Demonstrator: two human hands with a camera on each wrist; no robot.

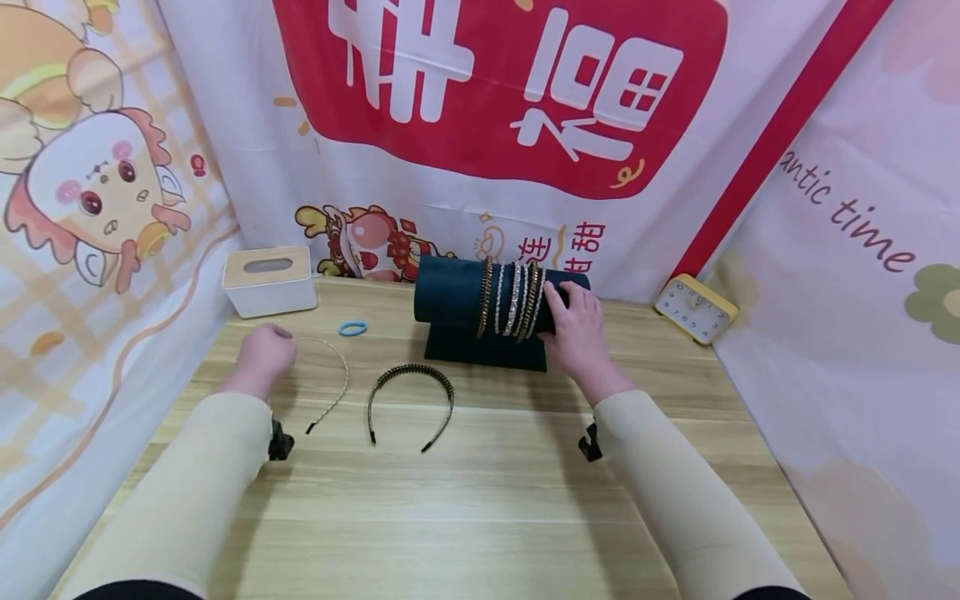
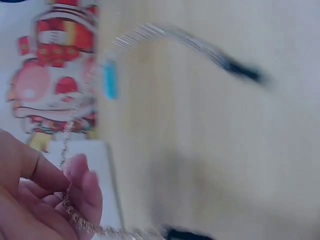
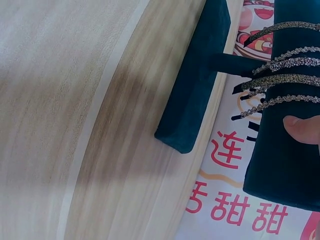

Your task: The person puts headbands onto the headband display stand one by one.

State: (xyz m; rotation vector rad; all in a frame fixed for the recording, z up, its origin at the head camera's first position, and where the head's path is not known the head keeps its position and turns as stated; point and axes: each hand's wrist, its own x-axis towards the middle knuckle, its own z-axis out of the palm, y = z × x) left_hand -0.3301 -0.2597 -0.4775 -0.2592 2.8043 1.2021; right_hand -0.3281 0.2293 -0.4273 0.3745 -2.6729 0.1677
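My left hand (image 1: 262, 354) pinches a thin beaded headband (image 1: 344, 386) with dark tips, at the left of the table. In the left wrist view its sparkly band (image 2: 90, 226) passes between thumb and fingers, and one arm curves away, blurred. My right hand (image 1: 579, 329) holds the right end of a dark teal padded display stand (image 1: 450, 292), thumb in front and fingers over the roll. Several gold-brown and silver glittery headbands (image 3: 292, 79) sit round that roll, left of the hand. On the table between the hands lies a dark, coiled-top headband (image 1: 411, 368).
A blue ring-shaped band (image 1: 352, 328) lies behind the left headband. At the back left stands a white tissue box (image 1: 272, 296) with a wooden lid. A yellow clock (image 1: 696, 308) is at the back right. Printed cloths (image 1: 495, 158) hang around the table.
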